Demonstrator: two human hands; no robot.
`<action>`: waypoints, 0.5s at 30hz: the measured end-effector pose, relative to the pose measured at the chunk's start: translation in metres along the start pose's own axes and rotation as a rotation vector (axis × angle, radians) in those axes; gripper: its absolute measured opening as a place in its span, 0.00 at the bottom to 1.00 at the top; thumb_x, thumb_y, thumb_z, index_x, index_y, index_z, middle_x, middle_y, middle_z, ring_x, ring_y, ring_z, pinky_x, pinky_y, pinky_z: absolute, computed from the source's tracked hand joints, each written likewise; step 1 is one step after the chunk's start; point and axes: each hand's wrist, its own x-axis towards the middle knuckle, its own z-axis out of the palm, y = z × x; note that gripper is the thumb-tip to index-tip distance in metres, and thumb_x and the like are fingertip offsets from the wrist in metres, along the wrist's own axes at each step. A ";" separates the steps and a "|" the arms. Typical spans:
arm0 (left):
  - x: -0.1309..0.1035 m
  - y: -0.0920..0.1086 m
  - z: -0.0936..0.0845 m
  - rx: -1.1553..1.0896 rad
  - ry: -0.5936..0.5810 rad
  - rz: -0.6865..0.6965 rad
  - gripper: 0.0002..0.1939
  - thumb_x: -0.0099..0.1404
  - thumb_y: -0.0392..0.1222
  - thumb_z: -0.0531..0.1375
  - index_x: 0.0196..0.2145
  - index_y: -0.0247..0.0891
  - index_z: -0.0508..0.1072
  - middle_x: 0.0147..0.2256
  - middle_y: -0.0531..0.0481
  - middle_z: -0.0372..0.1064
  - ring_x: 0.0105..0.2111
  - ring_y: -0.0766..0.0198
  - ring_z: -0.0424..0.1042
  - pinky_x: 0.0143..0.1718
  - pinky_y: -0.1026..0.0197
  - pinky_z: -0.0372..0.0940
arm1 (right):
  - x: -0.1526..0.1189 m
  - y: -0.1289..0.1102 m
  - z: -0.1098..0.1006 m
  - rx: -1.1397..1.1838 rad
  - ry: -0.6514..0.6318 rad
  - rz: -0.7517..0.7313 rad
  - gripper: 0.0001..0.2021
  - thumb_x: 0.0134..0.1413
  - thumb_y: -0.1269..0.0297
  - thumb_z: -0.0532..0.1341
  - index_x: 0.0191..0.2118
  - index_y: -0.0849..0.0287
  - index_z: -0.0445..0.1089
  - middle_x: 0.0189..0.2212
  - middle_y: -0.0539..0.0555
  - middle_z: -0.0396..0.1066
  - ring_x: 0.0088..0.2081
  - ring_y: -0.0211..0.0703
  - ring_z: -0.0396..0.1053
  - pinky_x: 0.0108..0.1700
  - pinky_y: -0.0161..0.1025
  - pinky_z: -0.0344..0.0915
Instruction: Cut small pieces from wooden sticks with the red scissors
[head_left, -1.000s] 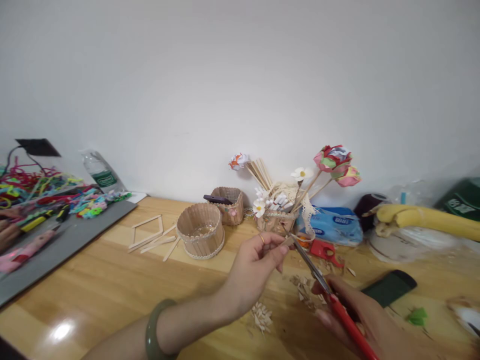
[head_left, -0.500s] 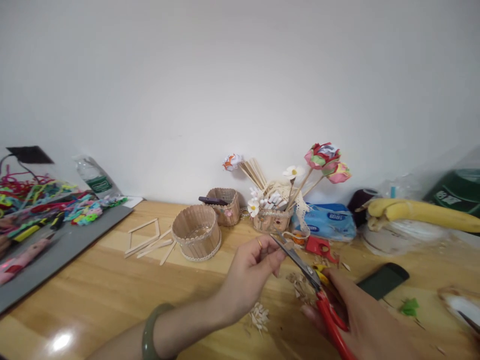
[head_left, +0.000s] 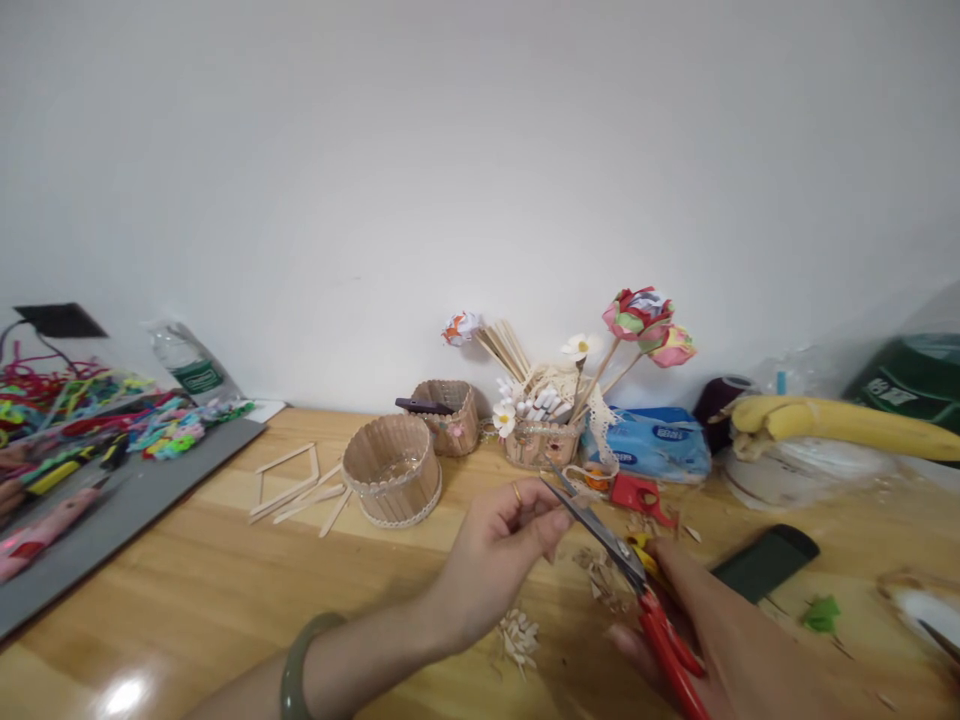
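- I find the small, pale wooden sliver at the left hand's fingertips, off that hand at two o'clock; the left hand pinches it between thumb and fingers, as far as I can make out, and its long axis is too hidden to call.
- I read the key relation as blade against sliver: the long, red-handled metal scissors point from the right hand toward ten to eleven o'clock, blades slightly parted and right by the left fingertips.
- The right hand is wrapped around the scissors' handles, so it is the one nearer to them, while the left is nearer to the sliver.
- Beneath, on the pale, wood-grained desk, I have a loose heap of thin, brown shavings at four o'clock from the left hand and a cluster of slim, whitish chips at six.
- Farther out, a round, brown wooden-strip basket stands at ten o'clock from the left hand.
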 end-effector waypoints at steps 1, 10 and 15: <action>0.000 0.000 0.000 0.001 0.001 -0.005 0.16 0.54 0.53 0.60 0.25 0.35 0.66 0.19 0.57 0.55 0.20 0.71 0.51 0.23 0.66 0.50 | 0.000 -0.001 -0.001 0.012 -0.004 -0.004 0.09 0.44 0.53 0.59 0.27 0.51 0.64 0.23 0.52 0.75 0.25 0.53 0.73 0.23 0.39 0.63; 0.000 0.001 0.002 0.004 0.014 -0.038 0.17 0.52 0.54 0.60 0.21 0.36 0.64 0.18 0.56 0.55 0.21 0.70 0.54 0.24 0.66 0.52 | 0.000 -0.008 -0.002 0.185 -0.067 -0.008 0.11 0.46 0.51 0.57 0.23 0.51 0.62 0.20 0.52 0.73 0.23 0.52 0.71 0.23 0.40 0.64; -0.002 0.002 0.004 0.021 0.026 -0.077 0.15 0.52 0.51 0.59 0.22 0.36 0.64 0.18 0.55 0.56 0.20 0.70 0.54 0.22 0.66 0.50 | 0.000 -0.010 0.000 0.231 -0.170 -0.003 0.12 0.49 0.50 0.52 0.26 0.52 0.63 0.24 0.54 0.74 0.27 0.51 0.72 0.29 0.41 0.67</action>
